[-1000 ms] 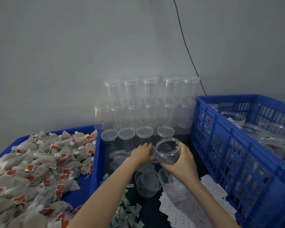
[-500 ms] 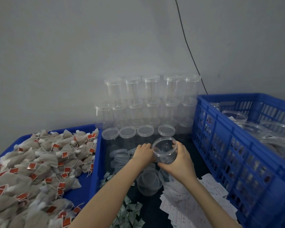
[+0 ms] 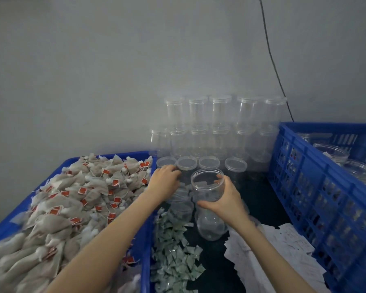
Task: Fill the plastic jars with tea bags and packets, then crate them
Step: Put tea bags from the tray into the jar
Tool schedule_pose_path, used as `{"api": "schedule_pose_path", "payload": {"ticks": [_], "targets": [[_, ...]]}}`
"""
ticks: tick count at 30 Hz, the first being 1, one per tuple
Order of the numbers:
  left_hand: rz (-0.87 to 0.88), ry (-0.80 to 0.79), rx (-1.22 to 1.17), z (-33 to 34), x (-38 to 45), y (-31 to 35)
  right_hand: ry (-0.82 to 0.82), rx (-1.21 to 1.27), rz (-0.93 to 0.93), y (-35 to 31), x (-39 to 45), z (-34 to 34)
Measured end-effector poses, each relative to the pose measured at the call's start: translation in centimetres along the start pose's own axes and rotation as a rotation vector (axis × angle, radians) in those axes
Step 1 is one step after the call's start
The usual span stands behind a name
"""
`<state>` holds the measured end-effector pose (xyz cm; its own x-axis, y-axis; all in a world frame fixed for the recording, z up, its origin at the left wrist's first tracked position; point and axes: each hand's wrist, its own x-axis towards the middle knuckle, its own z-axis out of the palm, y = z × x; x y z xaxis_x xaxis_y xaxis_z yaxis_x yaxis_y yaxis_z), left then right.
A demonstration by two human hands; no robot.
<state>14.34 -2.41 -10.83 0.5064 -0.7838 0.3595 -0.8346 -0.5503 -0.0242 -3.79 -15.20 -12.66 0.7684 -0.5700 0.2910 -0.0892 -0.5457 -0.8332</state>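
Left hand (image 3: 164, 180) fingertips hidden among clear lids, can't tell if it holds one. Right hand (image 3: 226, 199) palm hidden behind open jar (image 3: 207, 187). Blue crate (image 3: 317, 187) cut off at right edge, contents blurred through mesh. Tea bag bin (image 3: 145, 261) cut off at left and bottom. Paper slips (image 3: 283, 246) print unreadable.

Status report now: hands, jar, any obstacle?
Right hand grips open jar. Left hand rests among loose lids, grip unclear. Nothing blocks tea bags.
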Motion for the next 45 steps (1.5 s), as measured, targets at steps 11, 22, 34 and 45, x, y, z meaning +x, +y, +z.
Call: {"api": "schedule_pose_path", "payload": {"ticks": [11, 22, 34, 45], "targets": [[-0.485, -0.685, 0.170, -0.1, -8.9, -9.3, -0.239, 0.111, -0.072, -3.5, -3.1, 7.2], [-0.428, -0.602, 0.388, 3.0, -10.3, -10.1, -0.256, 0.101, -0.054, -3.4, -3.9, 8.9], [-0.474, -0.135, -0.538, -3.3, -8.9, -8.7, -0.294, 0.110, -0.049, -2.9, -3.3, 9.0], [-0.218, 0.191, -0.646, -12.4, -6.4, -3.1, -0.294, 0.106, -0.050, -2.8, -2.9, 9.2]]}}
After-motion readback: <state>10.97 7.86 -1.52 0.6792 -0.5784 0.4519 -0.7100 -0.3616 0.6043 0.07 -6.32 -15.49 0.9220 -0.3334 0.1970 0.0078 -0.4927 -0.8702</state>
